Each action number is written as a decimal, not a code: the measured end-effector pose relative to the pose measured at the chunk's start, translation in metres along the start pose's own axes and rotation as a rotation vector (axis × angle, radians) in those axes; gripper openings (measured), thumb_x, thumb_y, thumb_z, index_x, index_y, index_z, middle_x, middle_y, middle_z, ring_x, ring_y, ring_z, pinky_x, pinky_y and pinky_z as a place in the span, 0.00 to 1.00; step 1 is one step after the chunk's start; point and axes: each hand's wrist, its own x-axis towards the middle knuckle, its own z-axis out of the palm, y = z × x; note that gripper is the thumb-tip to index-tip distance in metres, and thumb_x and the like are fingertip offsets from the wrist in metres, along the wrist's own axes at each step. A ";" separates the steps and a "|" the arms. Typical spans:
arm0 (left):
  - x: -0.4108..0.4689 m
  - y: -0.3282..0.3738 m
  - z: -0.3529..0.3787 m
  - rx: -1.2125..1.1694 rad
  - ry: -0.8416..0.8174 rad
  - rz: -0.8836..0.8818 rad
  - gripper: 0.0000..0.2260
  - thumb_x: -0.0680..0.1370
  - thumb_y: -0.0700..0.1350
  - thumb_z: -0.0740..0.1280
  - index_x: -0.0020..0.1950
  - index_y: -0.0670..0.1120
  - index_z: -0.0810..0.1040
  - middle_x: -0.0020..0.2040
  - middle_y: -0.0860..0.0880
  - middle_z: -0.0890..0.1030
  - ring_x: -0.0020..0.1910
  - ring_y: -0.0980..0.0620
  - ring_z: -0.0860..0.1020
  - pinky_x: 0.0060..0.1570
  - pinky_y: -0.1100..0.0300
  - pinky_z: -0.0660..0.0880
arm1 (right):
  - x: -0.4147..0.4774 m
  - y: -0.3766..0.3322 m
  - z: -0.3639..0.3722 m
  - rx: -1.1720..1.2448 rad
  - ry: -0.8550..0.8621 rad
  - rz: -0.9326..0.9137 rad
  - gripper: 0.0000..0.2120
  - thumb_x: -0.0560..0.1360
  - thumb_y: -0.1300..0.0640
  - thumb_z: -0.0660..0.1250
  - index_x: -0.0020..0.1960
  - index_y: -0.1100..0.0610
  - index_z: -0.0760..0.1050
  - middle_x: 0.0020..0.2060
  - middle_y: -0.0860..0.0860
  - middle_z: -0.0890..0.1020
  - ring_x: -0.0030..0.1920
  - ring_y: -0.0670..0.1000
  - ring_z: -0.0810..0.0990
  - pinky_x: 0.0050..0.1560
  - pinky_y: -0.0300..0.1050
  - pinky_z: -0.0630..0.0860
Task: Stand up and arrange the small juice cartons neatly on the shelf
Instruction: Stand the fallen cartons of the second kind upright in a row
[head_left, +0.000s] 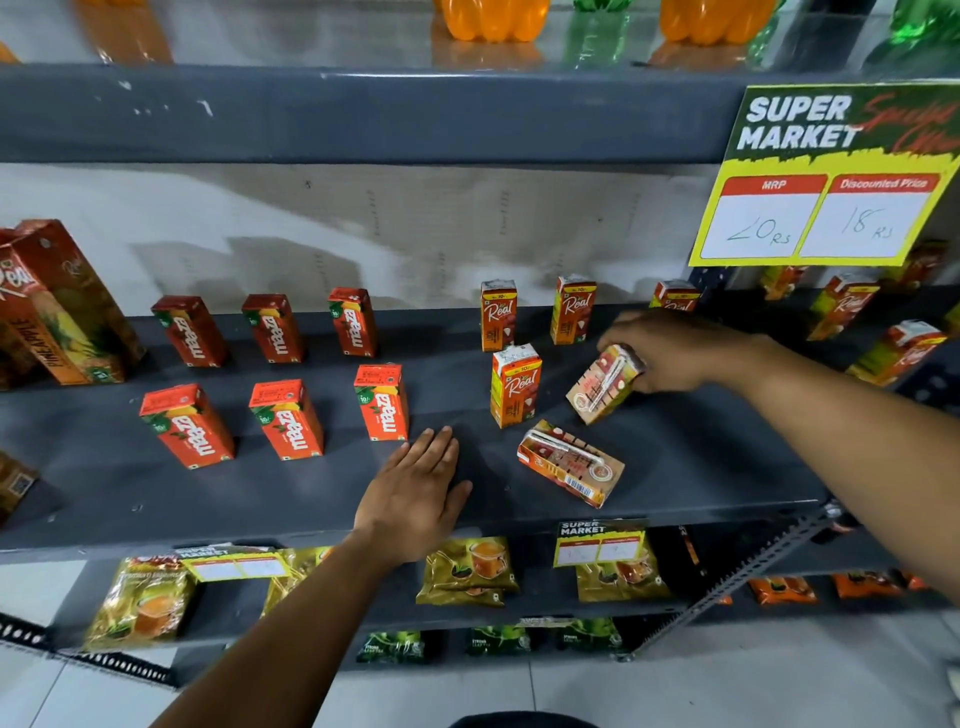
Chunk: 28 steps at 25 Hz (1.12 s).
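Observation:
On the dark grey shelf (156, 499), several red Maaza cartons (288, 418) stand upright in two rows at the left. Upright Real cartons (515, 384) stand at centre right. My right hand (675, 351) is shut on a tilted Real carton (602, 384), held at its top end with the lower corner near the shelf. Another Real carton (571, 462) lies flat on its side near the shelf's front. My left hand (415, 499) rests flat on the shelf with fingers spread, holding nothing, just in front of the nearest Maaza carton (382, 401).
A large Real pineapple carton (62, 306) stands at the far left. A yellow price sign (826, 176) hangs at the upper right, with more cartons behind it. Tea packets (467, 571) fill the shelf below. Bottles (493, 21) stand on the shelf above.

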 end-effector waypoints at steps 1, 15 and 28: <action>0.000 0.001 -0.001 -0.005 0.000 -0.001 0.28 0.81 0.58 0.47 0.77 0.44 0.54 0.79 0.47 0.54 0.77 0.49 0.50 0.73 0.55 0.46 | 0.005 -0.004 -0.001 -0.025 0.012 -0.033 0.23 0.65 0.57 0.75 0.59 0.52 0.75 0.54 0.53 0.76 0.52 0.54 0.76 0.53 0.52 0.75; 0.002 -0.003 0.005 0.000 -0.025 -0.013 0.31 0.79 0.62 0.42 0.77 0.46 0.52 0.79 0.48 0.51 0.77 0.51 0.48 0.73 0.56 0.44 | 0.025 -0.006 -0.004 -0.004 -0.086 -0.034 0.37 0.68 0.56 0.75 0.73 0.49 0.63 0.71 0.51 0.70 0.68 0.53 0.69 0.65 0.46 0.66; 0.001 -0.003 0.004 -0.010 -0.033 -0.016 0.30 0.79 0.61 0.43 0.77 0.46 0.51 0.79 0.49 0.50 0.77 0.51 0.47 0.73 0.56 0.44 | 0.032 -0.029 0.001 -0.141 -0.017 0.320 0.33 0.66 0.25 0.59 0.46 0.55 0.74 0.39 0.52 0.79 0.38 0.51 0.78 0.41 0.48 0.77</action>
